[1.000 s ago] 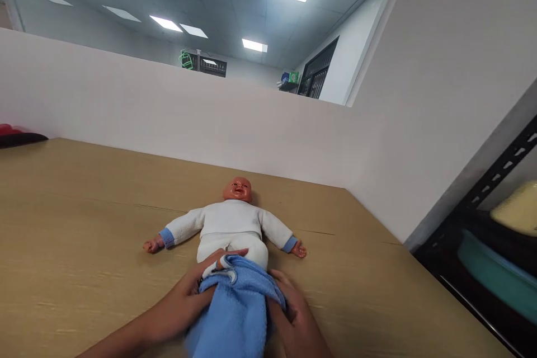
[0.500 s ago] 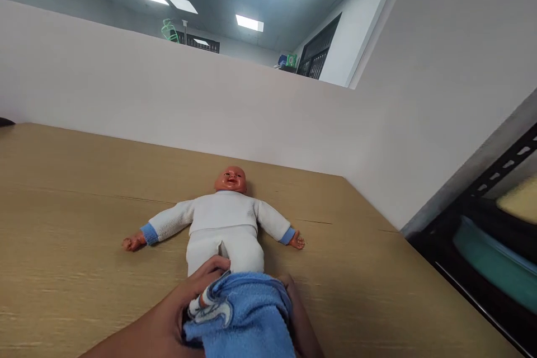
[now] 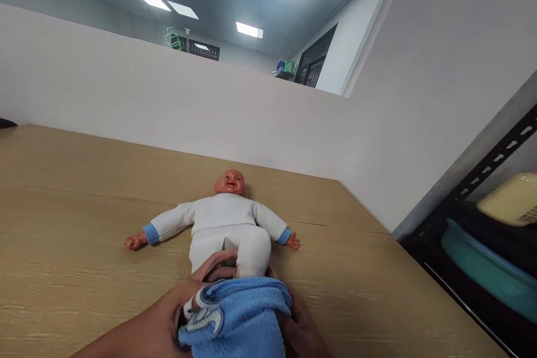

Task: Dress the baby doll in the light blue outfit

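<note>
A baby doll (image 3: 224,212) in a white top with blue cuffs lies face up on the table, arms spread, head away from me. Bunched around the lower part of its raised leg is a blue terry-cloth garment (image 3: 247,313) with a white and orange patch. My left hand (image 3: 201,285) is closed on the garment's left edge, its fingers reaching between the doll's legs. On the other side my right hand (image 3: 296,313) grips the garment, its fingertips beside the doll's leg and partly hidden by the cloth. The doll's feet are out of sight.
The wooden table (image 3: 84,224) meets a white partition (image 3: 168,100) behind the doll. At the right stands a black slotted rack (image 3: 482,173) holding a teal tub (image 3: 486,268) and a pale yellow package (image 3: 509,201).
The doll's leg on the right has come up and bent at the knee above the garment. My fingers have pushed further along that leg from both sides.
</note>
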Motion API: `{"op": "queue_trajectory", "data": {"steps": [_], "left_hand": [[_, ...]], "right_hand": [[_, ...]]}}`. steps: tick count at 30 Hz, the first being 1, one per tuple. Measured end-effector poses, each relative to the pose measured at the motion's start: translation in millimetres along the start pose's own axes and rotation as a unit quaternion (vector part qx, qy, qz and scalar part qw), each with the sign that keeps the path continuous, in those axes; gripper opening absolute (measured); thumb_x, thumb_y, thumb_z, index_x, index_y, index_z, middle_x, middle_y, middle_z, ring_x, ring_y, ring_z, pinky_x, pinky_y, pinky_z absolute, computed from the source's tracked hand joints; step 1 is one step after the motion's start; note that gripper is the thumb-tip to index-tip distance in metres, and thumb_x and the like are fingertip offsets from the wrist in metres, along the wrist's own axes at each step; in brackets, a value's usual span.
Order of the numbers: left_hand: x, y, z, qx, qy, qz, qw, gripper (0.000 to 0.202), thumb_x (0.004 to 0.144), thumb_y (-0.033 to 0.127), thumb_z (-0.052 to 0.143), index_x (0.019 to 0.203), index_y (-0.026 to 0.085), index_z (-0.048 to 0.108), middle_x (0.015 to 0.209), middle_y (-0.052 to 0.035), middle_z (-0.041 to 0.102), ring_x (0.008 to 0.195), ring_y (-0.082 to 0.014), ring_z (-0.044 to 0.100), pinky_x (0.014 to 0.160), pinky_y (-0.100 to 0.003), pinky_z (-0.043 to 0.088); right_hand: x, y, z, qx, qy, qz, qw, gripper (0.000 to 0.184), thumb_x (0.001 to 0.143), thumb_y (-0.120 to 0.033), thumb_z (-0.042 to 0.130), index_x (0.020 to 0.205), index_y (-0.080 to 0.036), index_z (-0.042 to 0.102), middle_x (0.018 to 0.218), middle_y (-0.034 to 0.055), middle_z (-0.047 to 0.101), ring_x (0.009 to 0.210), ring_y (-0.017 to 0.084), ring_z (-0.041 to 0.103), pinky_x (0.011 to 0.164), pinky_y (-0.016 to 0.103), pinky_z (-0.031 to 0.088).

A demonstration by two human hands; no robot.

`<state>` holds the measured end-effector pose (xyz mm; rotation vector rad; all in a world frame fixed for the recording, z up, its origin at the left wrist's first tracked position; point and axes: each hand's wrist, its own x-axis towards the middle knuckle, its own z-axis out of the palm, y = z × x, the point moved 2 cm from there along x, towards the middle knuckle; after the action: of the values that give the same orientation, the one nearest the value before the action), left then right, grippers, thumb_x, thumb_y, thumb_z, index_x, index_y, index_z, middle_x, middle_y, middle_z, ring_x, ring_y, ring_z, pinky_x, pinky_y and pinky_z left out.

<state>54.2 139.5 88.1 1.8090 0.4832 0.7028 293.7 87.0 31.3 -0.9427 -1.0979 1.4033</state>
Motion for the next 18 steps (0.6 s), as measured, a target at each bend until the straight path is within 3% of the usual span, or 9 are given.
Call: {"op": "queue_trajectory", "data": {"steps": [3,7,10,13,15,18], "left_hand": [[-3,2,-0.2,-0.013,0.005,-0.005,1.0,0.089,0.081,0.027,0.085,0.162,0.038,0.049,0.17,-0.0077,0.044,0.149,-0.0438,0.049,0.128,-0.061,0.035],[-6,-13,-1.5,-0.016,0.018,-0.005,1.0,0.09,0.076,0.023,0.087,0.159,0.035,0.053,0.17,-0.0092,0.044,0.152,-0.0443,0.046,0.128,-0.059,0.036],[-6,-24,-1.8,-0.057,0.033,-0.024,0.998,0.084,0.079,0.027,0.086,0.156,0.035,0.053,0.165,-0.0097,0.052,0.145,-0.0422,0.055,0.125,-0.058,0.04],[-5,-29,-0.6,-0.099,0.033,-0.037,0.994,0.073,0.085,0.039,0.084,0.153,0.033,0.056,0.157,-0.0094,0.06,0.142,-0.0418,0.057,0.121,-0.055,0.045],[-3,-30,0.9,-0.104,0.036,-0.032,0.993,0.071,0.088,0.044,0.082,0.153,0.033,0.055,0.152,-0.0082,0.064,0.141,-0.0414,0.057,0.12,-0.053,0.047],[0,-31,2.4,-0.081,0.089,-0.031,0.992,0.068,0.09,0.046,0.079,0.152,0.03,0.057,0.153,-0.0076,0.063,0.144,-0.0423,0.053,0.124,-0.053,0.042]], "right_hand": [[-3,7,-7,-0.031,0.027,0.003,0.999,0.077,0.082,-0.075,0.078,0.145,-0.032,0.069,0.133,0.0122,0.079,0.123,0.037,0.074,0.102,0.051,0.063],[0,-4,-3,-0.102,-0.001,-0.056,0.993,0.061,0.09,-0.068,0.075,0.141,-0.036,0.069,0.142,0.0076,0.074,0.134,0.034,0.067,0.117,0.047,0.054],[4,-8,4,-0.08,0.004,-0.075,0.994,0.045,0.094,-0.07,0.069,0.116,-0.032,0.073,0.111,0.0056,0.08,0.103,0.029,0.075,0.096,0.041,0.063],[6,-1,6,-0.063,0.057,-0.084,0.993,0.041,0.088,-0.068,0.078,0.099,-0.03,0.067,0.092,0.0006,0.075,0.084,0.023,0.069,0.078,0.032,0.063],[9,5,6,-0.072,0.067,-0.092,0.991,0.04,0.087,-0.065,0.081,0.1,-0.03,0.066,0.096,0.0003,0.076,0.088,0.023,0.069,0.079,0.029,0.062],[13,7,3,-0.093,0.073,-0.115,0.986,0.035,0.095,-0.058,0.074,0.113,-0.028,0.07,0.119,0.0038,0.079,0.11,0.025,0.071,0.091,0.031,0.062]]}}
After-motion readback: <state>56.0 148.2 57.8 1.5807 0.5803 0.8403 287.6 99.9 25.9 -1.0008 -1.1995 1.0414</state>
